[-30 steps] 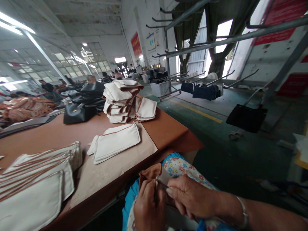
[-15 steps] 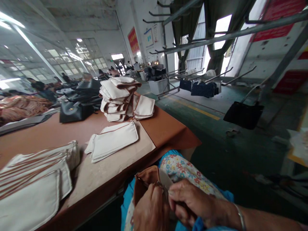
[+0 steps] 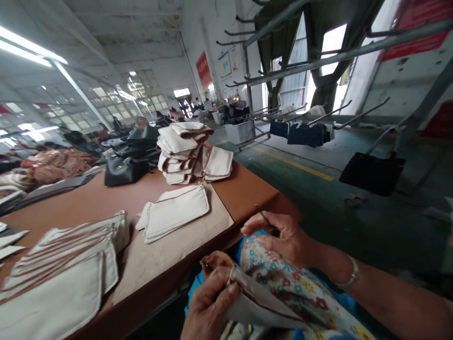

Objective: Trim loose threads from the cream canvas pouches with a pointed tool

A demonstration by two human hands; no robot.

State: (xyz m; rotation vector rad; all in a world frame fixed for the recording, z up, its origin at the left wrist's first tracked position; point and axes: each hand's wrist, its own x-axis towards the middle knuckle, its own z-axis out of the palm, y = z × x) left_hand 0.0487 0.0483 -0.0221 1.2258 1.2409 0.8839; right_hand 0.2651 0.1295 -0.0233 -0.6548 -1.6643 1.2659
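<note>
My left hand (image 3: 212,302) pinches the top edge of a cream fabric pouch (image 3: 255,302) with brown trim and a brown lining, held over my lap. Up and to the right, apart from the pouch, my right hand (image 3: 283,236) has curled fingers around a small dark tool (image 3: 272,229), whose exact shape is unclear. Under both hands lies a floral cloth (image 3: 304,285) with blue edges. Flat on the table beside me are a few cream pouches (image 3: 177,212), and a fanned row of similar pouches (image 3: 71,274) lies at the left.
The brown table (image 3: 247,189) carries a tall stack of cream pouches (image 3: 180,151), black bags (image 3: 125,170) and a brown heap (image 3: 63,165). A metal rack (image 3: 304,68) with hanging dark bags (image 3: 371,174) stands at the right. People are in the distance.
My right hand has left the pouch and moved up and right, showing the dark tool. More of the pouch shows, still in my left hand. The view has shifted slightly.
</note>
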